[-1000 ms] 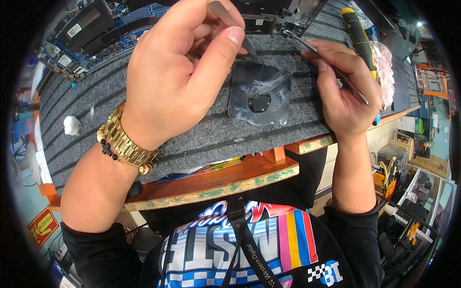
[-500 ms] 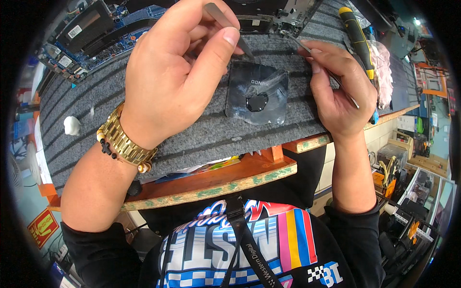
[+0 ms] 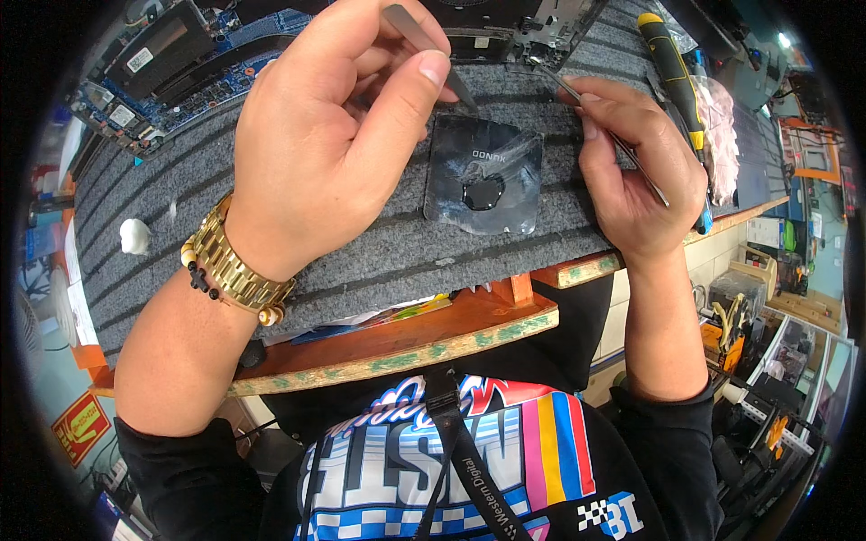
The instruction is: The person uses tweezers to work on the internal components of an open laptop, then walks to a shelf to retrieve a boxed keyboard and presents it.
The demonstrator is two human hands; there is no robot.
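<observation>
My left hand (image 3: 334,144), with a gold watch at its wrist, pinches a pair of grey metal tweezers (image 3: 413,32) between thumb and fingers. Their dark tip points down toward a small dark plastic pouch (image 3: 446,180), on which a glossy black blob (image 3: 483,193) lies. My right hand (image 3: 645,167) is closed around a slim metal pick (image 3: 622,144). The pick's far end is at the hinge corner (image 3: 538,50) of a dark laptop shell (image 3: 469,45) along the top edge. Whether the tip touches the metal there is too small to tell.
An opened laptop base (image 3: 180,54) with a blue circuit board lies at the far left. A yellow-and-black screwdriver (image 3: 669,77) and a pinkish cloth (image 3: 717,135) lie right of my right hand. White putty-like stuff (image 3: 134,236) sits on the grey ribbed mat (image 3: 352,270). Below is an open wooden drawer (image 3: 406,347).
My right hand and the pick have shifted very slightly to the left. The left hand, the tweezers and the pouch stay where they were.
</observation>
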